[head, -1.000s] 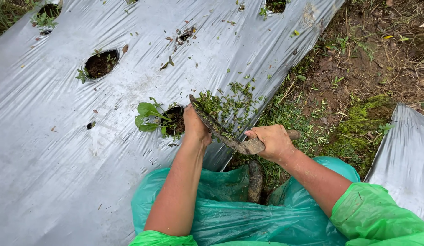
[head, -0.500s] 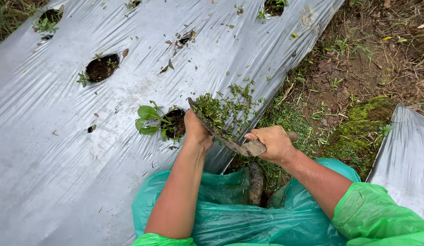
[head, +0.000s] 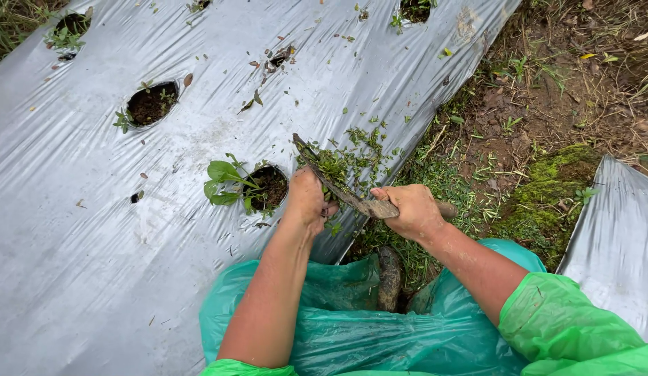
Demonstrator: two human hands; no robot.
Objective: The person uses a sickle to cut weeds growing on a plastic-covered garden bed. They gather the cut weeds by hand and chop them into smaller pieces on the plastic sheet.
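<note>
1. A curved, mud-caked sickle blade [head: 338, 182] lies slantwise over the lower edge of the silver plastic sheet [head: 94, 264], its tip pointing up and left and its butt end down and right.
2. The right hand [head: 411, 209] is wrapped tight round the blade's wooden handle [head: 446, 207], whose end sticks out past the fist.
3. The left hand [head: 309, 198] is curled just beside the blade's near edge, fingers bent in; whether it pinches any of the weeds cannot be told.
4. Chopped green weeds [head: 352, 157] lie scattered on the sheet above and around the blade.
5. Just left of the left hand, a round planting hole [head: 268, 186] shows dark soil, with a leafy seedling [head: 223, 182] at its left rim.
6. 3 more holes show further up the sheet; the nearest one [head: 150, 103] has small sprouts at its edge.
7. Right of the sheet runs a furrow of bare soil and grass [head: 533, 97], with a mossy mound [head: 554, 184] beside a 2nd sheet [head: 616, 244].
8. Both forearms come out of green plastic rainwear [head: 338, 327]; a muddy boot toe [head: 389, 275] shows between them.
</note>
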